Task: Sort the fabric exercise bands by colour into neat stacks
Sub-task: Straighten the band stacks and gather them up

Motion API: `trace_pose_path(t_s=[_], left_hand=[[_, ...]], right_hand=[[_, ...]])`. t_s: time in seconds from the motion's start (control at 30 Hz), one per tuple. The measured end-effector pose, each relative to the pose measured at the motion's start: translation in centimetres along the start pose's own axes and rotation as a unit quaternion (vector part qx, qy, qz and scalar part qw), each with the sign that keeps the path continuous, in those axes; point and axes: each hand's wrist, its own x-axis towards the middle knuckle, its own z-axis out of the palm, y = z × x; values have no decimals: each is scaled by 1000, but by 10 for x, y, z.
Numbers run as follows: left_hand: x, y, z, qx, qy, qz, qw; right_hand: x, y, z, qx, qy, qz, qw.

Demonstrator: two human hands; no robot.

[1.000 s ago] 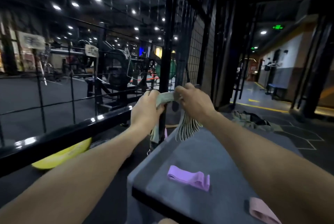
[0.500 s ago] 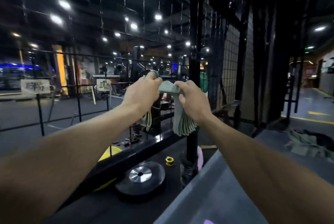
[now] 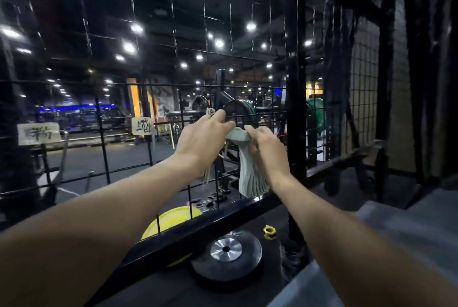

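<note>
Head view: both arms reach forward at chest height in front of a black wire-mesh fence [image 3: 173, 98], and the two hands meet over a bundle of pale green fabric bands [image 3: 250, 172]. The left hand [image 3: 203, 140] has its fingers [image 3: 226, 124] curled over the top fold of the bundle, pinching it, while a few loose band ends hang below its wrist. The right hand [image 3: 266, 150] grips the same fold from the other side, thumb on top and the other digits wrapped behind, so both hands are closed on the fabric. The bands drop from the right hand in a fanned sheaf of stacked edges (how many there are cannot be told), held in the air above the fence's black bottom rail [image 3: 198, 232].

Below the hands, on the dark floor, lies a black weight plate [image 3: 226, 259] with a silver hub. Just behind the rail, a yellow weight plate [image 3: 171, 220] is partly hidden. A small yellow barbell collar [image 3: 269, 231] sits near the black plate. At the lower right a corner of the grey counter [image 3: 406, 229] shows. Two paper signs [image 3: 38, 133] hang on the mesh at the left.
</note>
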Motion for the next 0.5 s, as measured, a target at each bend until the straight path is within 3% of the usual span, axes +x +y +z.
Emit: trace_pose_path(t_s=[0.23, 0.5], left_hand=[[-7, 5, 4, -17, 20, -33, 999], [-31, 8, 9, -64, 6, -83, 995]], right_hand=[[-8, 0, 10, -47, 7, -31, 998], [-21, -7, 3, -105, -41, -62, 992]])
